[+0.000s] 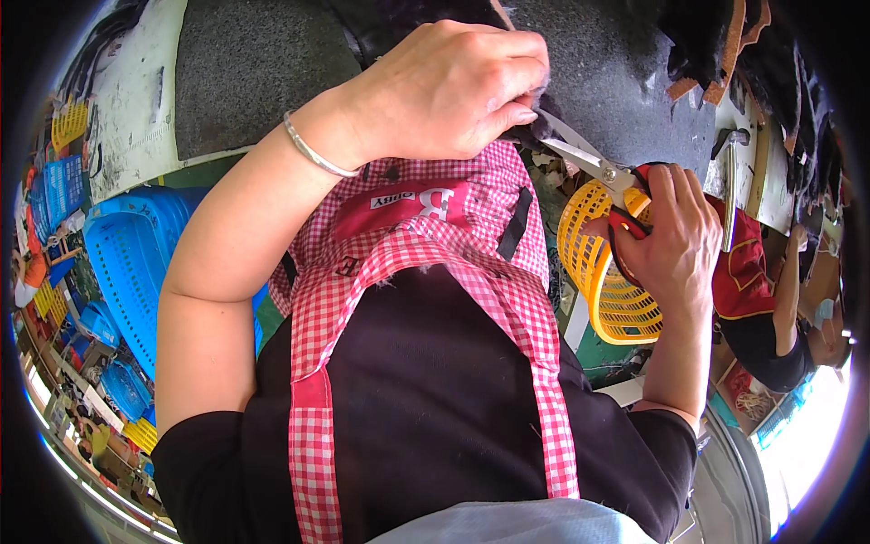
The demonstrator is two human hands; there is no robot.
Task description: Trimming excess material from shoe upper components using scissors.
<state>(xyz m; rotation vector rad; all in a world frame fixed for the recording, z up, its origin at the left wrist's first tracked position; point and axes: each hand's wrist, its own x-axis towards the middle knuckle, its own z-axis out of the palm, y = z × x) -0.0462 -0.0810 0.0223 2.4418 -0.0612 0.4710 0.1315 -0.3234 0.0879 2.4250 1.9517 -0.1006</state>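
Observation:
Above the front edge of the work table, my left hand [444, 91] is closed in a pinch on a piece of black fluffy material [542, 129]. Most of that piece is hidden behind the hand and fingers. My right hand [675, 231] grips a pair of scissors [589, 161] by its red and black handles. The blades point up and left, slightly apart, with their tips close to my left fingertips and the black material. A dark grey mat [254, 77] lies on the table beyond my left forearm.
Below the scissors stands a yellow basket [625, 313]. A large blue basket [136, 272] is left of my arm. Black material with brown strips [729, 50] lies at the far right, near a hammer [729, 186]. Another person [784, 349] works at the right.

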